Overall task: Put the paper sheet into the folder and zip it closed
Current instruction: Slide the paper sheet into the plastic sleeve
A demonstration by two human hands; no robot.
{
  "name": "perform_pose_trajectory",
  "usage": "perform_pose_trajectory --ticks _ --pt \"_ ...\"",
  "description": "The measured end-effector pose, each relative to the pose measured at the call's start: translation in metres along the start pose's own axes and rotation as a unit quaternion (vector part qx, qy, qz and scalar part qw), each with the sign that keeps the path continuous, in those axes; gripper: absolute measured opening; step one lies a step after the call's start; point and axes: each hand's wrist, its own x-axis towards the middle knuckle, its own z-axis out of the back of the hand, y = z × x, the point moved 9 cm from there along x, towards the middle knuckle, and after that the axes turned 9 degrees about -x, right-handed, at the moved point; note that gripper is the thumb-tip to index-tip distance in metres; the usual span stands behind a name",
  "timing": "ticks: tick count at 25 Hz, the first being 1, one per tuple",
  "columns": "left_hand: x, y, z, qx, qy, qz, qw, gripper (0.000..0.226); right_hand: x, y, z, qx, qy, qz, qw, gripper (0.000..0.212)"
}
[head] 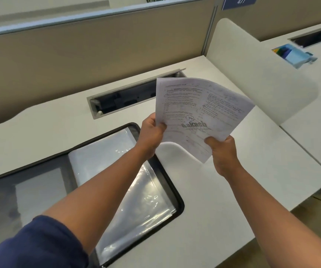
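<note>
A printed paper sheet [200, 111] hangs in the air above the white desk, curved and tilted. My left hand [151, 136] pinches its lower left edge. At the sheet's lower right edge, my right hand [223, 151] grips it. A black zip folder [175, 182] lies open flat on the desk at the lower left, with clear plastic sleeves showing on its right half. My left forearm crosses over the folder. The paper is to the right of and above the folder, not touching it.
The white desk [252, 161] has an open cable tray [128, 95] behind the folder. A beige partition [97, 51] runs along the back and a white divider [262, 78] stands on the right. A blue item [295, 55] lies on the neighbouring desk.
</note>
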Motion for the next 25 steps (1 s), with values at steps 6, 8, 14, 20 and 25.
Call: perform_pose_trajectory --ticks 6,8,14,20,25 --pt "-0.003 0.012 0.000 0.017 0.024 0.038 0.999 0.028 0.000 -0.008 -0.003 -0.022 0.004 -0.022 1.000 0.037" --pt "-0.004 0.006 0.000 0.015 0.034 0.033 0.999 0.022 0.003 -0.001 -0.006 -0.025 0.005 -0.019 1.000 0.036" --pt "-0.007 -0.029 0.049 0.053 -0.019 0.010 0.998 0.019 0.020 0.036 -0.053 -0.050 0.083 -0.012 0.995 0.039" --pt "-0.024 -0.026 0.145 0.029 -0.083 0.045 0.995 0.023 0.028 0.029 -0.145 -0.071 0.188 -0.038 0.979 0.034" --pt "-0.029 -0.004 0.212 0.010 -0.146 0.105 0.984 0.026 0.029 0.002 -0.206 -0.106 0.246 -0.083 0.960 0.020"
